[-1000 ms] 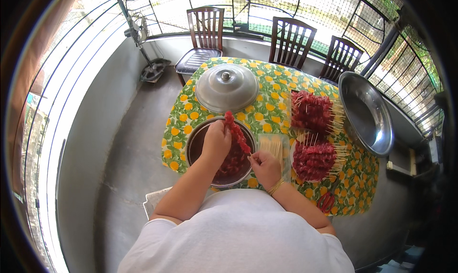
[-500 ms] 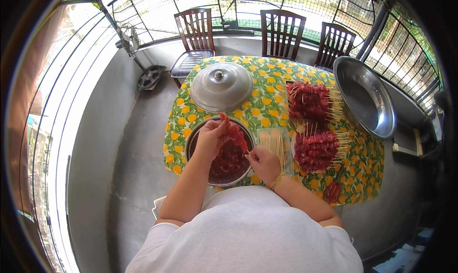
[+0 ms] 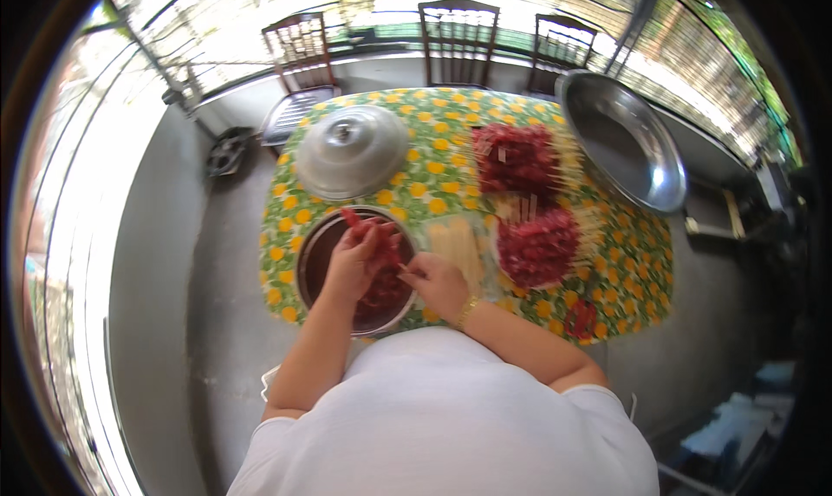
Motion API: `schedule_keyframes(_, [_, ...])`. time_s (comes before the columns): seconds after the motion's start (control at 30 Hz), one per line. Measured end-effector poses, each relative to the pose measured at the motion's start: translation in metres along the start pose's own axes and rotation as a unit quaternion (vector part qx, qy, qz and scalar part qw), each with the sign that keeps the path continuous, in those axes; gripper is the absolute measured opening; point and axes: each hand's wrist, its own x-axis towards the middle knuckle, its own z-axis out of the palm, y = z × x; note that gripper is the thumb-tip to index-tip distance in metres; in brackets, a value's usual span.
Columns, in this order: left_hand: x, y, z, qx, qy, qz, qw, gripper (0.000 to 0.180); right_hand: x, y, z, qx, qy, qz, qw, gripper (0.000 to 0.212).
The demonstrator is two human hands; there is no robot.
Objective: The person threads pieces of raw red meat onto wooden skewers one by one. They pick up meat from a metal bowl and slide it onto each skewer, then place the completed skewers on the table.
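Over a round metal pot [image 3: 302, 279] of raw red meat, my left hand [image 3: 348, 266] pinches a strip of raw meat [image 3: 386, 243]. My right hand [image 3: 438, 281] is closed at the strip's right end, with the pale end of a thin bamboo skewer just showing at its fingertips. Most of that skewer is hidden by the meat and fingers. Right of the pot, beside my right hand, lies a clear tray of bare bamboo skewers [image 3: 457, 246]. Farther right are two piles of skewered meat, a far pile [image 3: 518, 160] and a near pile [image 3: 539, 248] on a plate.
A domed metal lid [image 3: 351, 156] rests behind the pot. At the far right, a large steel basin [image 3: 614, 141] leans out over the table edge. Red-handled scissors [image 3: 581, 318] lie near the front right. Wooden chairs [image 3: 459, 45] stand behind the lemon-patterned tablecloth [image 3: 433, 188].
The whole view has shifted, so the table sits farther left and slightly higher, with some blur. Both hands stay over the pot, and the meat strip is bunched closer between them.
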Motion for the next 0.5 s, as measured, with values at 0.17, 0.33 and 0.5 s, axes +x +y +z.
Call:
schedule_keyframes(0.17, [-0.015,-0.009,0.000,0.185,-0.025,-0.128,0.974,0.029,-0.006,0.032,-0.041,0.044,0.046,0.004,0.998,0.008])
schedule_keyframes(0.33, [-0.027,-0.010,-0.043,0.556,-0.010,-0.117,0.822,0.029,-0.021,0.085,-0.184,-0.166,0.122,-0.042,0.978,0.009])
schedule_keyframes(0.5, [-0.025,-0.017,-0.080,0.697,0.034,-0.076,0.713,0.035,-0.040,0.115,-0.292,-0.360,0.100,0.089,0.923,0.009])
